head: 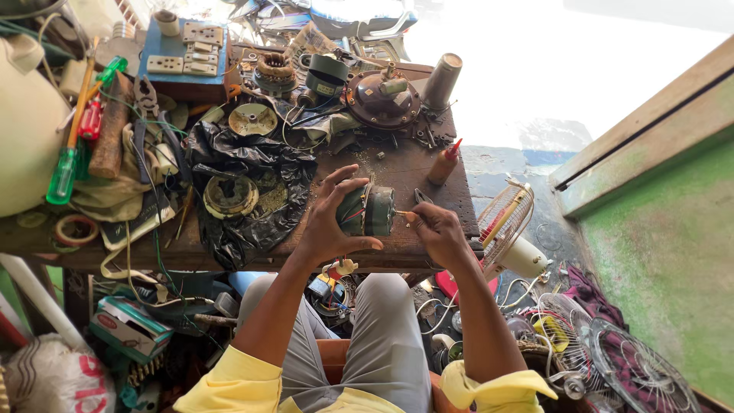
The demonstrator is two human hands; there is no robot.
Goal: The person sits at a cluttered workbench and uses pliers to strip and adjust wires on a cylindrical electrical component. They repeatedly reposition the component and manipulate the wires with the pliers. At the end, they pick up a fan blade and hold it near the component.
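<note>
My left hand (334, 218) is wrapped around a small round fan motor (367, 210), green and dark, held on its side just above the front edge of the wooden workbench (428, 252). My right hand (434, 229) pinches the thin metal shaft (403, 213) that sticks out of the motor's right end. A black plastic sheet (245, 164) lies to the left of the motor with a round metal motor cover (229, 195) on it.
The bench is crowded: a brown motor housing (382, 98), a copper winding (275, 73), a glue bottle with red tip (444, 163), green-handled screwdrivers (65, 172), pliers (145, 99), a tape roll (75, 229). A small fan (508, 229) and wire grilles (634, 371) lie on the floor at right.
</note>
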